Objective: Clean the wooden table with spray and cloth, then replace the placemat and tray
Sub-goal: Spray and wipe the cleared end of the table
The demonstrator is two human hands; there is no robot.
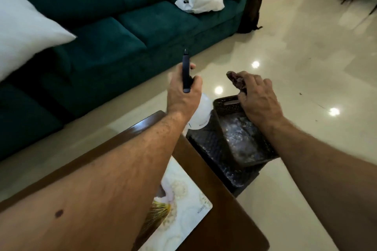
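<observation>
The left hand (183,91) grips one white spray bottle with a dark trigger head (201,113), nozzle up, beyond the far corner of the brown wooden bench (206,171). The right hand (257,100) pinches one dark crumpled cloth (234,78) above one dark woven plastic tray (240,140), lying just right of that corner. One pale floral placemat (183,206) lies on the bench.

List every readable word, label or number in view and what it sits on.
"KUBER": printed near the corner of the placemat on the wooden table.
Small label on the white spray bottle: too small and blurred to read.
Nothing else legible.
</observation>
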